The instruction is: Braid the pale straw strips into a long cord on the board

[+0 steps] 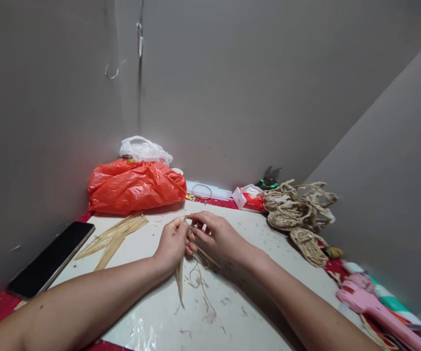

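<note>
Together, left hand [171, 243], right hand [215, 236], pinching dry flat straw strips [190, 234], glossy white board [261, 243]

1. The straw [180, 280] is a small bunch of pale tan, dry, flat strips.
2. Its upper end is pinched between the fingertips of the left hand [171, 243] and the right hand [217, 236], which meet over it. The fingers hide most of that end, so its shape there cannot be told.
3. Below the hands, one broader strip runs toward the person and narrows to a point lying on the white table [269, 253].
4. Thinner strands trail beside it. One curls into a loose loop, and another stretches long and fine across the table.
</note>
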`<state>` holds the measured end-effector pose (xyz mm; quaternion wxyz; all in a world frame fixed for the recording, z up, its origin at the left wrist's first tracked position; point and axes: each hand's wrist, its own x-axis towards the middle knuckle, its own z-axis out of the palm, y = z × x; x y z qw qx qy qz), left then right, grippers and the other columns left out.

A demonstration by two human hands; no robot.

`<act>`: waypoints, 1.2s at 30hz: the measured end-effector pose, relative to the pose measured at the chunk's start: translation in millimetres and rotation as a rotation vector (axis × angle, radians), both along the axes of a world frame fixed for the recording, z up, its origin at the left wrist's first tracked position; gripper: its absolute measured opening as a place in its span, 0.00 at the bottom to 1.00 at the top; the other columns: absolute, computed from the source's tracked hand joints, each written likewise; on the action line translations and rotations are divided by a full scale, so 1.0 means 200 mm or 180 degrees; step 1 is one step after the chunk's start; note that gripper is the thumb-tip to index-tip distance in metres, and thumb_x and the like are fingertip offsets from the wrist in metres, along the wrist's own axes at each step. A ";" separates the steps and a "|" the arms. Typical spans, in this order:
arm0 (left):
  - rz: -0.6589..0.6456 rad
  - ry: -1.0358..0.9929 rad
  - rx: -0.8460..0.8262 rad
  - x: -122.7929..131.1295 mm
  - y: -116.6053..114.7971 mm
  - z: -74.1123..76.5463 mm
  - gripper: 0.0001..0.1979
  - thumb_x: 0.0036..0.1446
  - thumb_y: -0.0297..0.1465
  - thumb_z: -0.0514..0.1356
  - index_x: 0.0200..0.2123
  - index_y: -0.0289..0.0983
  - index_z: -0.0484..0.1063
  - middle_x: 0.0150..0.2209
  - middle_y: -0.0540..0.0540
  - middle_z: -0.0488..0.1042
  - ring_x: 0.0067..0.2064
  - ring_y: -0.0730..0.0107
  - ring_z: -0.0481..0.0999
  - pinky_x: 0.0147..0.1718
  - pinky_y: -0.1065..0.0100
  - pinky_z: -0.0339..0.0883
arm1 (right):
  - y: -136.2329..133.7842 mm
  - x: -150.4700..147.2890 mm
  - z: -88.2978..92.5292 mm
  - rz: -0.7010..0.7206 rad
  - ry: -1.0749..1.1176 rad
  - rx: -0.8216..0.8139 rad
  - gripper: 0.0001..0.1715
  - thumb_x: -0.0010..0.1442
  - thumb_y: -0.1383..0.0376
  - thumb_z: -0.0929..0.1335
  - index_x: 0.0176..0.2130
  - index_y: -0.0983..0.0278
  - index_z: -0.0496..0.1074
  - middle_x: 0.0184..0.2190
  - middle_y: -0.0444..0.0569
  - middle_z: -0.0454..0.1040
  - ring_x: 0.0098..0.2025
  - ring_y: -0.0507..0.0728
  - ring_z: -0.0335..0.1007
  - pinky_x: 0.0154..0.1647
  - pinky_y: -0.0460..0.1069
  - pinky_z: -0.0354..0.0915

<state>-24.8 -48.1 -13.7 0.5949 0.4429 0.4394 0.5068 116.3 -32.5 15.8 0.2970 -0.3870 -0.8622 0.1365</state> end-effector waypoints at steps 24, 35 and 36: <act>-0.0012 0.0160 0.0425 0.00 -0.03 0.03 0.16 0.55 0.42 0.52 0.24 0.38 0.55 0.14 0.57 0.60 0.13 0.80 0.59 0.13 0.77 0.54 | 0.03 0.00 0.03 0.0400 0.1632 -0.1887 0.19 0.45 0.75 0.62 0.39 0.62 0.60 0.24 0.39 0.65 0.23 0.46 0.59 0.23 0.42 0.56; 0.0011 -0.0216 0.0220 0.01 -0.05 0.05 0.17 0.50 0.42 0.57 0.24 0.39 0.53 0.15 0.59 0.56 0.14 0.83 0.56 0.13 0.78 0.53 | 0.17 0.15 0.05 -0.0074 0.2634 -0.1927 0.16 0.44 0.70 0.68 0.34 0.62 0.59 0.22 0.37 0.65 0.22 0.47 0.64 0.26 0.45 0.63; 0.0025 -0.0129 0.0240 0.01 -0.05 0.04 0.16 0.51 0.42 0.56 0.24 0.38 0.55 0.16 0.57 0.60 0.14 0.82 0.59 0.14 0.77 0.55 | 0.18 0.16 0.05 -0.0051 0.2665 -0.2008 0.16 0.44 0.69 0.68 0.35 0.63 0.60 0.22 0.37 0.65 0.22 0.47 0.64 0.26 0.46 0.64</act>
